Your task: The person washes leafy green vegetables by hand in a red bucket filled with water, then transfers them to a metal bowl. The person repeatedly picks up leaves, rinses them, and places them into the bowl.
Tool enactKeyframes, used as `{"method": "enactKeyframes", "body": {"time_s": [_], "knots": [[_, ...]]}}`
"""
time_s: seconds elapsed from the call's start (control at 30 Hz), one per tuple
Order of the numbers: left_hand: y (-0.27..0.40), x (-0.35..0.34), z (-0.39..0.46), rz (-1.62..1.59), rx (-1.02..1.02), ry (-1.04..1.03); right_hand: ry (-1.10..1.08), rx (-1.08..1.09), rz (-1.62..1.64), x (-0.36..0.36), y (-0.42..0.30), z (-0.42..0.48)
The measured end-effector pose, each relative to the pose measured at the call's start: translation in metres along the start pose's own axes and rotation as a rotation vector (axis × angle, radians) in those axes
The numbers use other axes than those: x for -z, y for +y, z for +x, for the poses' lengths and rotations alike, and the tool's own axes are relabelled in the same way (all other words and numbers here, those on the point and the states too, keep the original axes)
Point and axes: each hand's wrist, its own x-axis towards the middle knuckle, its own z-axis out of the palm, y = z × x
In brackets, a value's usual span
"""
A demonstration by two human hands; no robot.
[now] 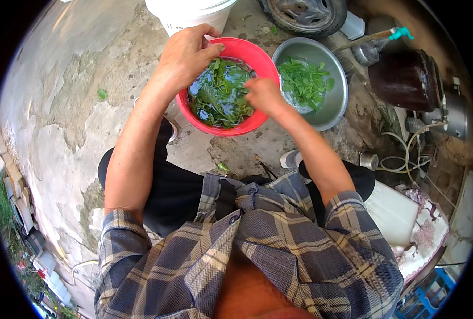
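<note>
In front of me a red plastic basin (256,56) holds water and leafy greens (222,95), some of them afloat. My left hand (192,52) is at the basin's upper left rim, its thumb over the inner side and its fingers towards the white bucket; whether it grips the rim is unclear. Over the basin's right side, my right hand (263,97) has curled, slightly blurred fingers at the water and the greens. Whether a leaf is between them cannot be made out. Close against the right of the red basin stands a metal basin (338,107) with more picked greens (304,81) in water.
Beyond the red basin is a white plastic bucket (196,18) bearing writing. A wheel with a tyre (302,14) lies behind the metal basin. To the right are a dark brown glazed jar (404,79), a thin hose (406,147) and a metal cup (369,160). Cracked concrete (61,131) surrounds my feet.
</note>
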Motion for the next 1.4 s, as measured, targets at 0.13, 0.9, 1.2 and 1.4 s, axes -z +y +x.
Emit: {"method": "enactKeyframes", "body": {"time_s": [0.13, 0.9, 1.2, 1.4], "knots": [[-0.004, 0.001, 0.001, -0.035, 0.011, 0.027, -0.501, -0.214, -0.264, -0.041, -0.016, 0.024], [-0.007, 0.014, -0.002, 0.003, -0.069, 0.143, -0.092, -0.452, 0.332, -0.044, 0.047, 0.062], [-0.008, 0.013, -0.007, 0.078, -0.083, 0.197, 0.111, -0.150, -0.247, -0.030, -0.039, 0.024], [-0.007, 0.012, -0.007, 0.120, -0.073, 0.196, -0.164, -0.054, -0.316, -0.057, -0.048, 0.039]]}}
